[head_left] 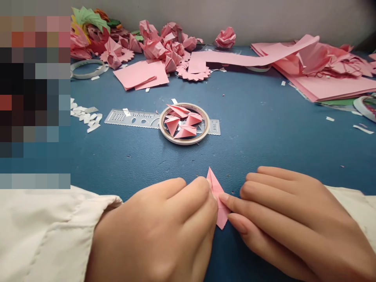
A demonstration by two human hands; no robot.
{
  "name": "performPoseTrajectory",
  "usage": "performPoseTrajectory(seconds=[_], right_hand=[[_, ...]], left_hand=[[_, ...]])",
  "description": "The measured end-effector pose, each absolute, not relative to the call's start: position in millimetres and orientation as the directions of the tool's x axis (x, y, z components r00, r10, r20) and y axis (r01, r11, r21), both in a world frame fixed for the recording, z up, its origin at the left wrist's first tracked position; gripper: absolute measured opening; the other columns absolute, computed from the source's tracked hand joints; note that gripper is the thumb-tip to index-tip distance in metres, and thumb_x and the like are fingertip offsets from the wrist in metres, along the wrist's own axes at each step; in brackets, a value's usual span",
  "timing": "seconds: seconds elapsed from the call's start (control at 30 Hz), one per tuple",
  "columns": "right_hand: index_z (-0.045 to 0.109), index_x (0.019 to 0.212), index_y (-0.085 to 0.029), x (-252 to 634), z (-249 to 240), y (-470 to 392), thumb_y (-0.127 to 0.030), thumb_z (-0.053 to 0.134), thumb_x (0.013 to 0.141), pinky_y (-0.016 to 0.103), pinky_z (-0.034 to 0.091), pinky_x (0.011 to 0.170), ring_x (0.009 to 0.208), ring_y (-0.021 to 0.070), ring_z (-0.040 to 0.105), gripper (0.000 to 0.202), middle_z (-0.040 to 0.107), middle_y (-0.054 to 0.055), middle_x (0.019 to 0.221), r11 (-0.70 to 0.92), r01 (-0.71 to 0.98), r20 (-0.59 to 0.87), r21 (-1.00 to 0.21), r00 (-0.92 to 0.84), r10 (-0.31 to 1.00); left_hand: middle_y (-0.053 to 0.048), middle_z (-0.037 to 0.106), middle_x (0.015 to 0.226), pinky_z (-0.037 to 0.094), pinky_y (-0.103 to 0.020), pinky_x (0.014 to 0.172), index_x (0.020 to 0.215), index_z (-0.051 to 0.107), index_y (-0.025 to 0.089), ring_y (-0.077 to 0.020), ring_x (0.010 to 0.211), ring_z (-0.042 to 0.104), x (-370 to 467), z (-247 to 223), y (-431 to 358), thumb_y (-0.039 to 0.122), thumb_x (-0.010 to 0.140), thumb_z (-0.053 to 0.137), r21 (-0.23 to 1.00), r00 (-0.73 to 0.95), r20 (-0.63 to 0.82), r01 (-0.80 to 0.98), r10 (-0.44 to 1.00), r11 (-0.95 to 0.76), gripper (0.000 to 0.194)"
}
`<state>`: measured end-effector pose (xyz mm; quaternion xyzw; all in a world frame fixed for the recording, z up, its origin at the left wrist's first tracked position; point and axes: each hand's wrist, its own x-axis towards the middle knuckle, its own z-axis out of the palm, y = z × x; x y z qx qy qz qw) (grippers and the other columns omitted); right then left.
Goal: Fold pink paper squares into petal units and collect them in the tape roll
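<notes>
A small piece of folded pink paper [223, 216] lies on the blue table between my hands, its pointed tip facing away from me. My left hand [164, 227] is closed on the paper's left side, with its fingers curled and the fingertips mostly hidden. From the right, my right hand [290, 211] presses its index fingertip onto the paper, and its thumb is at the lower right edge. Beyond my hands, a roll of tape [184, 142] lies flat, with several folded pink paper pieces [187, 131] inside its ring.
Under the tape roll runs a clear stencil ruler [132, 120]. White scraps [88, 116] lie at the left. Crumpled pink paper flowers [158, 45] are heaped at the back, near a folded pink sheet [143, 74]. More pink sheets [331, 88] are stacked at the back right.
</notes>
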<state>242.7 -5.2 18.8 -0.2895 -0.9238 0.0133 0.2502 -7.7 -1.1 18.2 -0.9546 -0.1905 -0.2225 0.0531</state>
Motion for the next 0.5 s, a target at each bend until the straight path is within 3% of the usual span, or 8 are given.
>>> performPoseTrajectory(seconds=[0.07, 0.17, 0.3, 0.37, 0.43, 0.5], right_hand=[[0.072, 0.088, -0.019, 243.5, 14.6, -1.2, -0.014, 0.049, 0.123, 0.038, 0.044, 0.061, 0.066, 0.0172, 0.051, 0.043, 0.064, 0.001, 0.076, 0.827, 0.534, 0.491, -0.175, -0.681, 0.544], [0.075, 0.113, -0.015, 248.7, 11.4, 3.6, -0.018, 0.049, 0.125, 0.039, 0.052, 0.067, 0.075, 0.0207, 0.060, 0.029, 0.072, 0.004, 0.087, 0.832, 0.536, 0.487, -0.142, -0.694, 0.530], [0.068, 0.144, -0.006, 252.7, 15.9, 9.9, -0.019, 0.053, 0.123, 0.041, 0.064, 0.076, 0.090, 0.0243, 0.073, 0.029, 0.081, 0.009, 0.103, 0.844, 0.530, 0.407, -0.081, -0.756, 0.513], [0.072, 0.138, -0.006, 251.0, 19.1, 10.7, -0.015, 0.051, 0.121, 0.041, 0.064, 0.073, 0.086, 0.0236, 0.071, 0.029, 0.081, 0.009, 0.098, 0.848, 0.525, 0.411, -0.073, -0.759, 0.505], [0.079, 0.112, -0.013, 248.9, 20.9, 7.4, -0.010, 0.050, 0.118, 0.039, 0.061, 0.065, 0.075, 0.0205, 0.065, 0.030, 0.076, 0.006, 0.087, 0.864, 0.492, 0.400, -0.102, -0.776, 0.489], [0.072, 0.085, -0.021, 248.7, 20.6, -0.5, -0.010, 0.053, 0.116, 0.037, 0.055, 0.060, 0.068, 0.0186, 0.059, 0.037, 0.070, 0.003, 0.079, 0.867, 0.479, 0.384, -0.136, -0.782, 0.492]], left_hand=[[-0.001, 0.086, 0.101, 0.062, -0.042, 0.075, 0.094, 0.085, 0.024, -0.0212, 0.091, 0.074, -8.4, 17.5, -4.0, 0.020, 0.117, 0.069, -0.032, 0.826, 0.437, 0.409, 0.355, -0.912, 0.028], [-0.006, 0.087, 0.110, 0.068, -0.042, 0.086, 0.103, 0.085, 0.027, -0.0293, 0.108, 0.078, -9.0, 15.5, -8.1, 0.037, 0.112, 0.080, 0.040, 0.820, 0.371, 0.456, 0.437, -0.889, 0.014], [-0.010, 0.085, 0.113, 0.073, -0.048, 0.096, 0.114, 0.084, 0.028, -0.0354, 0.118, 0.078, -6.9, 13.1, -9.5, 0.053, 0.108, 0.080, 0.133, 0.800, 0.310, 0.498, 0.513, -0.857, 0.026], [-0.010, 0.085, 0.112, 0.073, -0.048, 0.097, 0.112, 0.083, 0.028, -0.0352, 0.118, 0.078, -4.8, 13.1, -8.3, 0.055, 0.108, 0.080, 0.157, 0.790, 0.319, 0.500, 0.523, -0.852, 0.027], [-0.010, 0.084, 0.111, 0.074, -0.047, 0.096, 0.110, 0.083, 0.028, -0.0347, 0.117, 0.078, -2.8, 13.6, -6.8, 0.054, 0.108, 0.079, 0.171, 0.780, 0.332, 0.503, 0.530, -0.847, 0.027], [-0.009, 0.084, 0.109, 0.074, -0.046, 0.095, 0.109, 0.083, 0.028, -0.0341, 0.116, 0.078, -1.6, 14.5, -5.3, 0.054, 0.108, 0.079, 0.181, 0.770, 0.344, 0.507, 0.537, -0.843, 0.026]])
